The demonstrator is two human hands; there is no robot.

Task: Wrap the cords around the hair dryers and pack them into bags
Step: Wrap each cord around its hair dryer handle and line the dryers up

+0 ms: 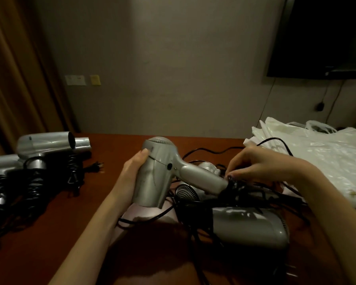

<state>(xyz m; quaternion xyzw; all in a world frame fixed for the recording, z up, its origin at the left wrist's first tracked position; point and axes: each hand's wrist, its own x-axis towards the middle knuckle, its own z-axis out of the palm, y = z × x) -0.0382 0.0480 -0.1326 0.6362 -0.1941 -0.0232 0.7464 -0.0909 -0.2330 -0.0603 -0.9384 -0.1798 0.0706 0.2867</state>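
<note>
Fingers [139,156] of left hand [132,173] curl round silver plastic hair dryer [155,171] barrel, steadying it above brown wooden table [115,140]; right hand [253,165] pinches black cord [232,185] at handle end, apparently to wind it; white plastic bags [317,153] wait rightward.

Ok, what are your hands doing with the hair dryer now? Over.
Left hand grips the silver hair dryer by its barrel. Right hand pinches the black cord at the handle's end. Tangled cords and more dryers lie underneath; plastic bags wait on the right.
</note>
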